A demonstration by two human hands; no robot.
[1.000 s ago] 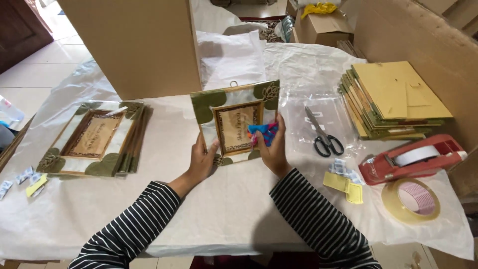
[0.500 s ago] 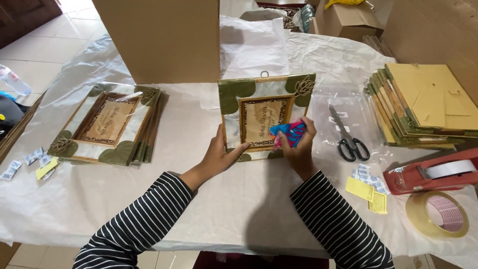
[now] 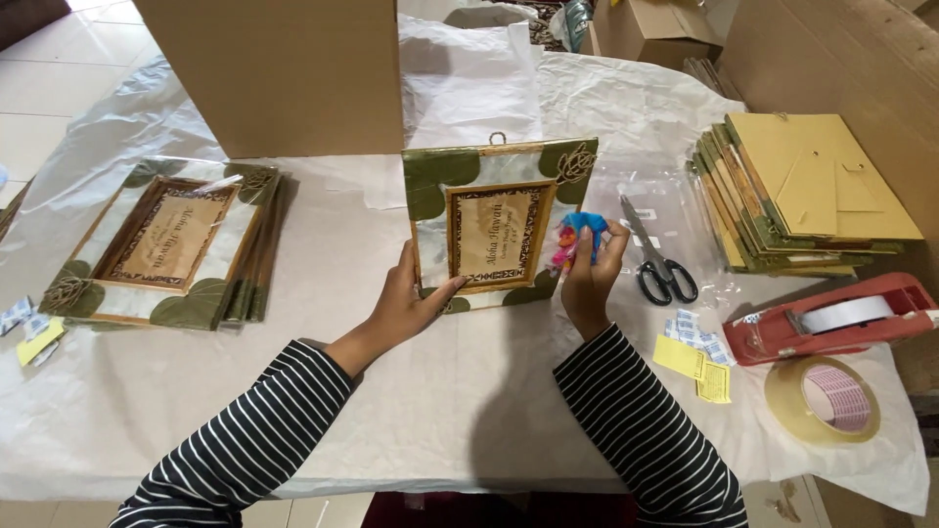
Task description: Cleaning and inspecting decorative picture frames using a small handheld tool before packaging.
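White plastic sheeting [image 3: 469, 411] is spread over a work table, with a large cardboard box [image 3: 284, 68] standing at the far edge and more cartons behind it. At the centre, a decorative picture frame [image 3: 494, 230] with green leaf corners, a gold inner border and a small metal hanging loop is held tilted up from the table. The left hand [image 3: 416, 303] is closed on the frame's lower left edge, thumb across the front. The right hand [image 3: 590, 274] is closed around a small bright blue and pink item [image 3: 577, 237] pressed at the frame's right side; what that item is cannot be told.

To the left, a stack of matching frames [image 3: 166, 249] lies flat, with small packets and a yellow slip [image 3: 34, 332] near it. To the right, black-handled scissors [image 3: 660, 264] lie on clear plastic bags [image 3: 675, 210], beside a stack of frames turned face down [image 3: 802, 196]. Nearer the table edge are a red tape dispenser [image 3: 831, 318], a loose roll of clear tape [image 3: 820, 399], and yellow slips with small packets [image 3: 694, 352].

As a judgement, the frame is supported at only two points, so a loosened left grip could let it slip onto the table. The scissors lie just beside the right hand and could be knocked by it. The slick sheeting could let things slide.
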